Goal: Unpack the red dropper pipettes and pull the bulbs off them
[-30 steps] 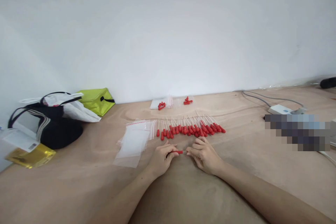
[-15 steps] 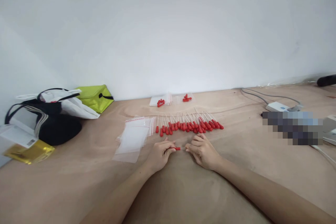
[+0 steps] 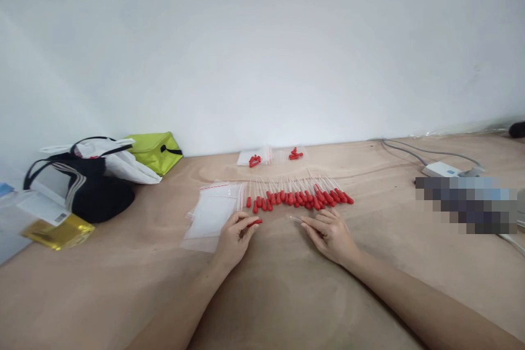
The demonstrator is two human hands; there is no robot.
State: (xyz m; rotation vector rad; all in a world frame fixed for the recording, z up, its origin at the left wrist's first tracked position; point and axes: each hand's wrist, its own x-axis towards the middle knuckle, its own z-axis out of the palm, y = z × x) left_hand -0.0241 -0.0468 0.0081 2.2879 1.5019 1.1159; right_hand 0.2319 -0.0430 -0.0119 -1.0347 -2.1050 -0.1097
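Note:
Between its thumb and fingers my left hand (image 3: 234, 235) pinches a red rubber dropper bulb (image 3: 256, 222), its narrow end pointing right. My right hand (image 3: 331, 234) grips a thin clear dropper tube (image 3: 294, 219), whose free end points left towards the bulb. Bulb and tube are apart, with a gap between them. Just beyond both hands lies a row of droppers (image 3: 303, 198), red bulbs towards me and clear stems pointing away. Left of that row, partly behind my left hand, are flat clear zip bags (image 3: 213, 213) with red seal lines.
Against the wall lie bags with loose red bulbs (image 3: 255, 161) and more red bulbs (image 3: 295, 153). On the left are a black bag (image 3: 100, 197), a lime-green bag (image 3: 153, 153) and a gold packet (image 3: 61, 232). A white power strip (image 3: 441, 169) with grey cables sits at right.
The red bulb and the clear tube, joined end to end earlier, are now separated. My left hand has moved left with the bulb, and my right hand slightly right with the tube.

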